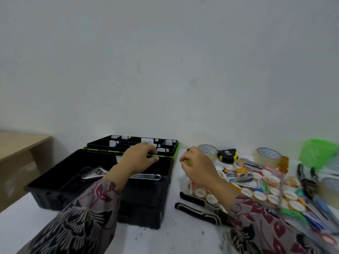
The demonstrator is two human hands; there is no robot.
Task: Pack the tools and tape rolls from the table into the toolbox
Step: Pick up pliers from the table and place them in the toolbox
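A black toolbox point(55, 186) stands open on the white table, and its compartmented lid point(102, 143) lies back behind it. Inside lies a chrome adjustable wrench point(93, 174). My left hand point(138, 158) is over the back rim of the box, fingers curled round a thin green-shafted tool point(156, 156). To the right of the box, my right hand point(197, 168) grips a small green-handled tool point(189, 162) above the table. A pile of small tape rolls point(260, 195) and tools lies further right. Black-handled pliers point(198, 210) rest near the toolbox.
Two big clear tape rolls point(208, 151) point(268, 156) and a yellow-black tape measure point(228, 155) sit at the back. An orange-handled screwdriver point(283, 165), black cutters point(308, 180) and a green basket point(319, 153) lie at the right. A wooden shelf point(22, 151) stands left.
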